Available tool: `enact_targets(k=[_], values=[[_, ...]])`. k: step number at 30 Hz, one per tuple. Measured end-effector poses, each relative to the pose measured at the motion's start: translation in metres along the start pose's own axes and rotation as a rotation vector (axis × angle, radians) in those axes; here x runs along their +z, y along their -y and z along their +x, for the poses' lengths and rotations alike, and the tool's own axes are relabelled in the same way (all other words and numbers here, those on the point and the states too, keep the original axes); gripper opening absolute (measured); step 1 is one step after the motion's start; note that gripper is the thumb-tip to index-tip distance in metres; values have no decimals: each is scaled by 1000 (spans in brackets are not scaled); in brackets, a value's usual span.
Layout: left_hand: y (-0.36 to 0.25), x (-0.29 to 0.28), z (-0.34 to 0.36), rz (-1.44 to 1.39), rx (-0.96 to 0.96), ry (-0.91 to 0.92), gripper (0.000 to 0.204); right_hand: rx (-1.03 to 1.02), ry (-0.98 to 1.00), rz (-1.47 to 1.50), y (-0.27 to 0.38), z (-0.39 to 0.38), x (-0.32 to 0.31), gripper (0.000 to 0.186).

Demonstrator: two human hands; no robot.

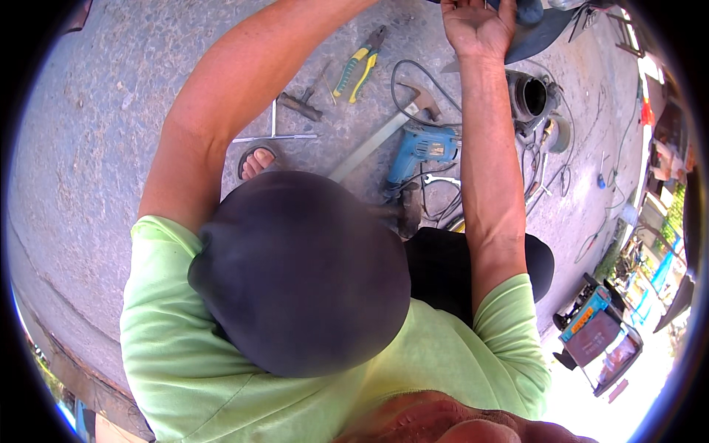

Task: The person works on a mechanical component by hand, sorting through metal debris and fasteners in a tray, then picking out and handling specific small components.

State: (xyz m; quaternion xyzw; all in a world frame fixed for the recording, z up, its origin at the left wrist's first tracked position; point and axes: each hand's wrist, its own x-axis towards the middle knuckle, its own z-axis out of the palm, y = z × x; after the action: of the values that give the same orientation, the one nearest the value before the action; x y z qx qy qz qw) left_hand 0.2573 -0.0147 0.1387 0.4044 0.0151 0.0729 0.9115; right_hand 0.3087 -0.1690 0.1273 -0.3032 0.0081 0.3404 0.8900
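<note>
My right hand (481, 28) is at the top edge, palm up, with its fingers curled and partly cut off by the frame. It appears closed around a dark part, too little of which shows to name. Beside it sit a rounded dark blue piece (529, 10) and a dark curved panel (539, 43). My left forearm (295, 29) runs out over the top edge, so that hand is out of sight. Below my right hand, past the forearm, stands a metal housing with a round dark opening (533, 96).
Between my arms lie pliers (357, 65), a claw hammer (378, 142), a T-handled wrench (274, 136), a blue power drill (422, 150) with its cord, and a spanner (442, 179). My dark-clad knee (303, 273) hides ground. Cables (620, 177) trail rightward; a teal-and-black machine (594, 325) stands lower right.
</note>
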Motion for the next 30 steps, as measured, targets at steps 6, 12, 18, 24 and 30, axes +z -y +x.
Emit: enact_targets(k=[6,12,18,24,30], values=[[1,2,-1,46,-22,-25,8,-2,-20,-7,4,-1,-1,55],[-1,4,-3,66,2,-56,9,23,-20,8,3,-2,1,55],[-1,12,-4,32,-4,-106,8,-1,-16,15,3,-5,4,53],[-6,7,-3,-7,-5,-109,5,-26,-39,-26,1,-5,5,52],[-6,5,-3,-43,-13,-65,5,-25,12,-3,1,-4,0,46]])
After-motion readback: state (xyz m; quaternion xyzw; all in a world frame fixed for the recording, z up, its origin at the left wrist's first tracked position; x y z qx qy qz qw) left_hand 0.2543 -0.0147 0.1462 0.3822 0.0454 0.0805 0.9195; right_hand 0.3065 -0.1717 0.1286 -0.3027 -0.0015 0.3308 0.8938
